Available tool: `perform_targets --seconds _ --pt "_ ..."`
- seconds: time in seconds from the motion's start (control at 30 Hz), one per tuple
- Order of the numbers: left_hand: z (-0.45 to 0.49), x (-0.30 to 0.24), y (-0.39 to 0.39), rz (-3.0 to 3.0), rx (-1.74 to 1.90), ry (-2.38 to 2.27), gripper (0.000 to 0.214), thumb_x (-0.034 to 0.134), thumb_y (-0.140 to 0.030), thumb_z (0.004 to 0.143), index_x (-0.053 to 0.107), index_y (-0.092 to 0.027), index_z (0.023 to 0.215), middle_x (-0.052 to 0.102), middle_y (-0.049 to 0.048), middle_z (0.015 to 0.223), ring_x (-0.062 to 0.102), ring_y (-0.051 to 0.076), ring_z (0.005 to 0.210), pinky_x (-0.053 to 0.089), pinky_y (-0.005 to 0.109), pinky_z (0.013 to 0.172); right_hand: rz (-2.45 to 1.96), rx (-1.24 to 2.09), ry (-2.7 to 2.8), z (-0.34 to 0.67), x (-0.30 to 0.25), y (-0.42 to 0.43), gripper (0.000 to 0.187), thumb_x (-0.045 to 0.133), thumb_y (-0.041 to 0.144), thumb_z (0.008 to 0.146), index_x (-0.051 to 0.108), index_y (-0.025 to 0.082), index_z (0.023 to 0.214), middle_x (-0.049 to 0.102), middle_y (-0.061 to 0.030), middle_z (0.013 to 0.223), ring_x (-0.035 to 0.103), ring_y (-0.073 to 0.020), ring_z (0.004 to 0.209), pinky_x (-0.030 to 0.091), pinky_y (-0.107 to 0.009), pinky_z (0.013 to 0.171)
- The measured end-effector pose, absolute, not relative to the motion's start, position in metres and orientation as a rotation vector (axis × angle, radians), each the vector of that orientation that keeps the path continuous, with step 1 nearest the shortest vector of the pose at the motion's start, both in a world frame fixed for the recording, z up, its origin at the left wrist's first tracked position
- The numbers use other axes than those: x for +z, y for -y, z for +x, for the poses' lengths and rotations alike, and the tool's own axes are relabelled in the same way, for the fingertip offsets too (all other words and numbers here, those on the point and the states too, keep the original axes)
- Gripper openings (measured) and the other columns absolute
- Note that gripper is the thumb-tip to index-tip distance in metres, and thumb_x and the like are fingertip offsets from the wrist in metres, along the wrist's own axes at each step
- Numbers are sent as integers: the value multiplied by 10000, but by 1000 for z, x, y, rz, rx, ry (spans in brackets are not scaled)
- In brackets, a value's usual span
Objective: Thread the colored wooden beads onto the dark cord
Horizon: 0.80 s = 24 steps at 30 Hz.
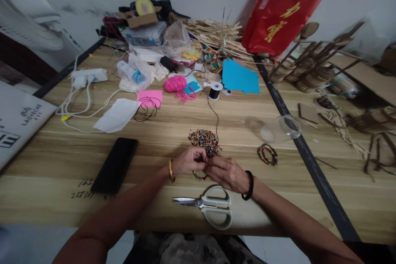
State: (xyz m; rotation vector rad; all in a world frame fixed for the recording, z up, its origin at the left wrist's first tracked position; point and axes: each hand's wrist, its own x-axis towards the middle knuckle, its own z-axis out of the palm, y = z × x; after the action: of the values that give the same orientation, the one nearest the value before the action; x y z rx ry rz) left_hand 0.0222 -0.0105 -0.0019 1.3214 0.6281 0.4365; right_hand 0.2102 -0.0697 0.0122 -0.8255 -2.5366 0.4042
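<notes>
My left hand (191, 160) and my right hand (226, 172) meet at the middle of the table, fingertips pinched together around a thin black cord. Below them hangs or lies a curved string of multicoloured beads (200, 176), partly covered by my fingers. Just beyond my hands is a heap of loose multicoloured beads (202, 137). From a spool of black cord (214, 91), a strand (218, 121) runs down toward the heap. Scissors with pale handles (206, 205) lie with blades apart, close to my body. A coiled beaded bracelet (267, 154) rests to the right.
A black phone (115, 166) lies left of my arm. A clear plastic cup (283, 128) is on its side at right. Farther back are pink yarn (175, 84), blue paper (240, 76) and a white power strip (88, 76). Woven baskets (305, 76) stand at right.
</notes>
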Motion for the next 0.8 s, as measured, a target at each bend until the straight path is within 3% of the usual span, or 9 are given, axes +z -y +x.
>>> perform_targets --seconds 0.13,0.23,0.57,0.8 --pt "22 -3 11 1341 438 -619 200 684 -181 619 497 -121 662 517 -29 629 464 74 593 345 186 560 -823 305 2567 209 11 71 184 416 173 943 586 155 877 584 -66 820 535 -144 725 418 -242 622" --pt "23 -2 11 1350 454 -616 203 679 -176 611 490 -122 662 517 -28 636 461 70 593 354 181 563 -812 421 2474 210 14 70 114 466 213 928 569 164 932 599 -78 888 563 -151 792 440 -239 647" --pt "23 3 18 1744 501 -704 84 579 -75 656 523 -137 663 546 -21 644 487 77 580 395 176 561 -1212 1269 1926 212 17 66 126 428 249 939 511 158 914 571 24 620 526 -80 495 407 -184 495" --pt "25 6 25 2118 828 -538 110 547 -105 756 533 -150 657 592 45 703 552 124 671 436 226 635 -1069 1817 1478 214 8 59 294 548 434 860 512 149 920 615 -6 713 565 -69 465 388 -145 383"
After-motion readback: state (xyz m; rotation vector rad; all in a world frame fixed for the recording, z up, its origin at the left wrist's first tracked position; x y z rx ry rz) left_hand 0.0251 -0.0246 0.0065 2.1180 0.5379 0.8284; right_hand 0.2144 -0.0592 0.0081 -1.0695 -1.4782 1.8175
